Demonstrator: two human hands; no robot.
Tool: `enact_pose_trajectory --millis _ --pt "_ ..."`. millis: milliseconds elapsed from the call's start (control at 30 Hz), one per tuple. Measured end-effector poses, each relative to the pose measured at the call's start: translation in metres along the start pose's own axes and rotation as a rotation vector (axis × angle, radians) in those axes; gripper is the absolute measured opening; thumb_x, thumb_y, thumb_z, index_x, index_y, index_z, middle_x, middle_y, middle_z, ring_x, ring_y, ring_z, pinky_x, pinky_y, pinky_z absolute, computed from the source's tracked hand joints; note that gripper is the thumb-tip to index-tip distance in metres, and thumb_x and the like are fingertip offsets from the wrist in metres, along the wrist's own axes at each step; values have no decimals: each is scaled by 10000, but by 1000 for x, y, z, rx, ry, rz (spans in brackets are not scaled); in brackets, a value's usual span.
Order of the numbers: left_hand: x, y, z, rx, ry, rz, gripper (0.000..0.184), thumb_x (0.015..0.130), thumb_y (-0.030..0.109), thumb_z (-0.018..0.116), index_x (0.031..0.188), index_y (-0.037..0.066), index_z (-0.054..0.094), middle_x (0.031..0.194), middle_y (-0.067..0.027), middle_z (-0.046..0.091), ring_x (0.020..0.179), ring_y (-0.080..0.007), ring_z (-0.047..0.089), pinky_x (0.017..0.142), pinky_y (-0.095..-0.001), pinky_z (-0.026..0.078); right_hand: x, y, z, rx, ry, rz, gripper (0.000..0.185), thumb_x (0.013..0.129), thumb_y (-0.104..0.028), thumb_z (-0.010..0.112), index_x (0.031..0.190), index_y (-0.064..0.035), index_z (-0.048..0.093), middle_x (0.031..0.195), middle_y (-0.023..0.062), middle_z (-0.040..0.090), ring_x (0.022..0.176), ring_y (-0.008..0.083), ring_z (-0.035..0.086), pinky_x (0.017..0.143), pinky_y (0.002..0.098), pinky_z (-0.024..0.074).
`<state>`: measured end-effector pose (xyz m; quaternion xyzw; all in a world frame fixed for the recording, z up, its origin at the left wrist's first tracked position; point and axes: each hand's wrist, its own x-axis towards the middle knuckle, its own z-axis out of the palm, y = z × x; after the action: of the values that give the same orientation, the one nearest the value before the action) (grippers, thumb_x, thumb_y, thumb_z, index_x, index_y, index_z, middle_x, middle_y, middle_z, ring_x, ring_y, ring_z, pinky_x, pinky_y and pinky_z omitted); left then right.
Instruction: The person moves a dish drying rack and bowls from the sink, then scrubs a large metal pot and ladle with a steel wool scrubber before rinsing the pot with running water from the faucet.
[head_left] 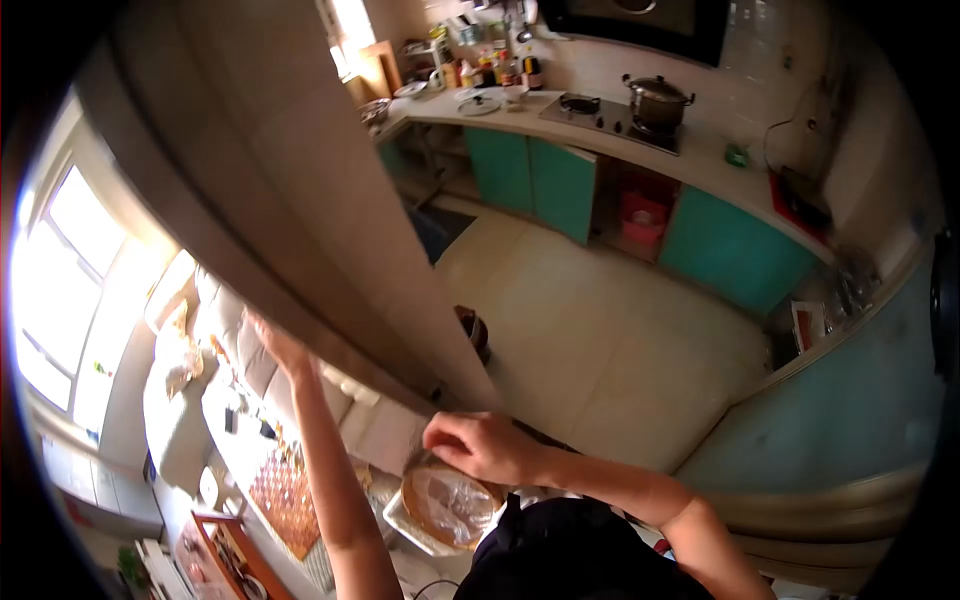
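Kitchen + living rm split by a tall, smooth, grey-brown wall end. Kitchen floor: cream, slightly glossy tile. Long pale worktop w/ flat teal cabinet doors under its front edge. Padded grey-beige sofa L of the wall end, sunlit. Steel hob set in worktop; lidded, rounded, shiny metal pot on hob's R end; bottles along worktop's back edge, twd its far L corner. Red plastic tub inside open cabinet.

Oval, brown-rimmed container at bottom ctr, clear crinkled plastic film inside. R hand over its far rim, fingers curled in; can't tell if pinching or touching. L hand raised by wall end's L edge, fingers washed out by glare; grip & contact unclear.
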<state>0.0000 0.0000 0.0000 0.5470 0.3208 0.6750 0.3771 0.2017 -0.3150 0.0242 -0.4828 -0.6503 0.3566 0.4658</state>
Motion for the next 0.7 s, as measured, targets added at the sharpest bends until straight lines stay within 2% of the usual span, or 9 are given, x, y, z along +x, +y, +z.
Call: enact_pose_trajectory --millis 33,300,333,433,467,500,533,633,700 --pt "-4 7 -1 -71 -66 -110 563 893 354 478 1300 -25 389 1284 -167 460 1163 -243 460 987 -354 375 5 1 6 2 7 -10 101 840 -88 577 931 -50 557 854 95 646 790 212 642 683 310 502" --pt "-21 -23 -40 62 -359 -235 520 865 351 521 1210 -33 455 1196 -155 496 1082 -254 480 926 -392 405 47 18 -5 103 -78 18 146 837 -127 568 959 -53 541 842 78 612 745 226 588 661 329 453" --pt "-33 -28 -48 126 -377 -203 515 862 350 526 1199 -34 463 1185 -153 501 1072 -255 483 918 -397 409 48 22 -3 152 -26 -59 135 794 -95 574 912 -40 537 800 128 608 697 282 585 608 364 444" --pt "-144 -24 -12 484 -94 -30 418 852 309 538 1081 -38 512 1021 -112 544 943 -218 508 825 -386 428 46 41 -9 149 -131 -15 128 790 -94 574 904 -47 539 795 131 602 703 283 582 614 362 440" --pt "-183 12 32 390 189 -146 364 847 284 539 1023 -34 515 943 -88 537 880 -183 504 793 -345 423 43 49 -13 132 -140 -5 117 794 -109 567 895 -55 545 799 127 604 723 288 585 632 367 446" --pt "-215 31 56 224 186 -302 320 848 265 545 979 -24 502 926 -88 520 859 -171 493 791 -330 416 39 60 -17 142 -150 -8 117 794 -109 567 895 -55 545 799 127 604 723 288 585 632 367 446" --pt "-265 -21 15 277 196 -534 333 843 292 556 976 -7 491 925 -90 524 832 -180 519 774 -319 434 32 75 -20 70 -181 35 130 813 -135 557 920 -63 544 821 116 602 756 273 585 659 359 448" --pt "-327 -4 30 160 -385 -1033 301 829 34 539 1114 -1 447 1009 -70 528 920 -140 522 785 -260 430 7 117 -35 18 -216 101 151 827 -173 544 937 -70 549 846 104 611 785 269 593 687 362 456" --pt "-325 18 77 88 -624 -1047 316 819 -16 519 1126 -1 449 1002 -71 548 917 -135 546 780 -240 445 -8 132 -55 -13 -284 249 151 826 -163 532 937 -62 550 836 108 616 751 272 599 676 361 462"
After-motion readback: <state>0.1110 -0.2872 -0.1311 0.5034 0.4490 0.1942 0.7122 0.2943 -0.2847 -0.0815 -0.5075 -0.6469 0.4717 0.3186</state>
